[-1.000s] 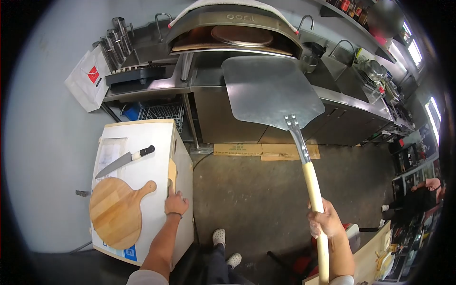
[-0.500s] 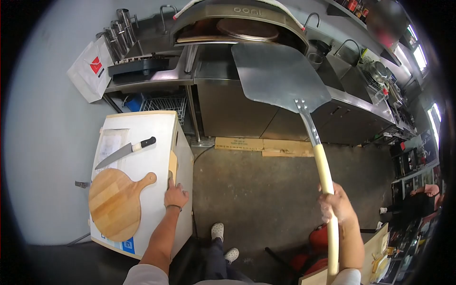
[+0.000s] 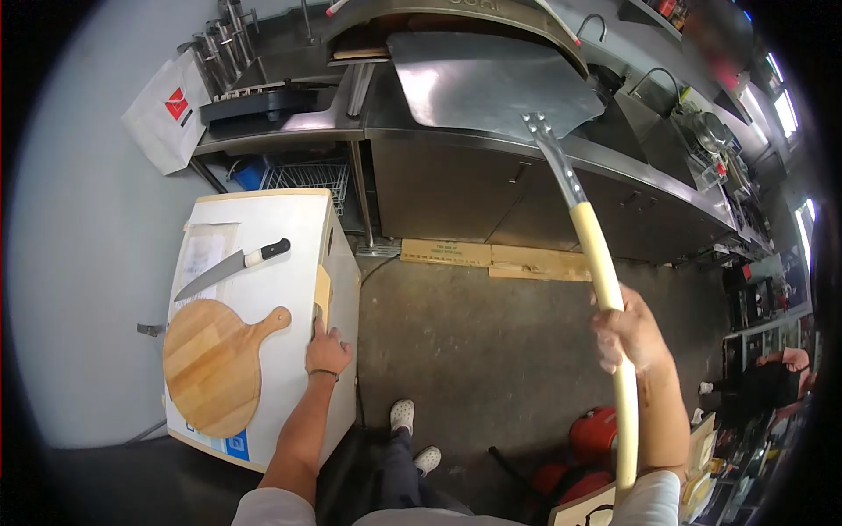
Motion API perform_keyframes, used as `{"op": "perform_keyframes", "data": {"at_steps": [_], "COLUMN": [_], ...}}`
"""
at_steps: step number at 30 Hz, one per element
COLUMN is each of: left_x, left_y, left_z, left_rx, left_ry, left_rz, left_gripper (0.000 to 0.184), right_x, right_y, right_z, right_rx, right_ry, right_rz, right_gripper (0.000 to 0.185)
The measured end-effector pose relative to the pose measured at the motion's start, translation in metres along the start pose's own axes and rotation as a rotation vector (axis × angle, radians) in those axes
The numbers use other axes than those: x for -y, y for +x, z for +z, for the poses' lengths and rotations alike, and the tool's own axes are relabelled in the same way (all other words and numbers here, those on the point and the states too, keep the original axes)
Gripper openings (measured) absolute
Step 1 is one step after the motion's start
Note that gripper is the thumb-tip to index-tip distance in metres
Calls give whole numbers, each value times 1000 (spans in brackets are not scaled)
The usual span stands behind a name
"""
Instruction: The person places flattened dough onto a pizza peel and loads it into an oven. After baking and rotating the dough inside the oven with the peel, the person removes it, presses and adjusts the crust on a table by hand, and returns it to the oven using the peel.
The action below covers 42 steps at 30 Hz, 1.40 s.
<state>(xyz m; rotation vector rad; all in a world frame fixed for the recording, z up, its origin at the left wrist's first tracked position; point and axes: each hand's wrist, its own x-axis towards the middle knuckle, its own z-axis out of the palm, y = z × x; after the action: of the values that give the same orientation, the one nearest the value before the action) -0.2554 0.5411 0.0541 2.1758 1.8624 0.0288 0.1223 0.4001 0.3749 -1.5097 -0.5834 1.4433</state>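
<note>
My right hand point(image 3: 633, 329) is closed around the pale wooden handle point(image 3: 598, 250) of a pizza peel. Its broad metal blade point(image 3: 491, 83) is raised in front of the pizza oven point(image 3: 474, 16), covering most of the oven's mouth. My left hand point(image 3: 329, 352) rests at the right edge of a white-topped cabinet point(image 3: 294, 219), its fingers partly stretched out and touching a light wooden piece point(image 3: 324, 294) there. To its left on the cabinet top lie a round wooden board with a handle point(image 3: 215, 368) and a kitchen knife point(image 3: 232, 267) with a black-and-white handle.
A steel counter point(image 3: 438, 175) runs along the back, bearing a dark appliance point(image 3: 263, 103) and a white paper bag point(image 3: 167, 114) at its left end. Flattened cardboard point(image 3: 447, 252) lies at its foot. Something red point(image 3: 595, 434) stands low at right. Another person point(image 3: 763, 377) is at far right.
The peel's blade has moved up and slightly left in view, covering more of the oven opening. My right hand has shifted up and right, while my left hand stays at the cabinet edge.
</note>
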Motion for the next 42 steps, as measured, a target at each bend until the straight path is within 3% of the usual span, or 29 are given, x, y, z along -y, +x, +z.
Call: {"op": "perform_keyframes", "data": {"at_steps": [10, 23, 29, 32, 34, 42], "left_x": [-2, 0, 5, 4, 4, 2], "left_y": [-1, 2, -1, 1, 2, 1], "left_z": [-5, -2, 1, 2, -3, -6], "left_rx": [-3, 73, 89, 27, 122, 114], "left_ry": [-6, 14, 42, 1, 25, 17], "left_rz": [22, 8, 11, -1, -6, 3], "left_gripper": [32, 35, 38, 29, 43, 42], "right_x": [-33, 39, 67, 80, 80, 100], "right_y": [-19, -8, 67, 101, 128, 253], "right_z": [-25, -46, -48, -36, -27, 9], "right_rx": [-65, -26, 39, 89, 174, 126], "right_ry": [118, 56, 23, 23, 69, 62], "right_rz": [8, 166, 77, 76, 13, -81], "right_gripper": [19, 17, 6, 5, 9, 8]}}
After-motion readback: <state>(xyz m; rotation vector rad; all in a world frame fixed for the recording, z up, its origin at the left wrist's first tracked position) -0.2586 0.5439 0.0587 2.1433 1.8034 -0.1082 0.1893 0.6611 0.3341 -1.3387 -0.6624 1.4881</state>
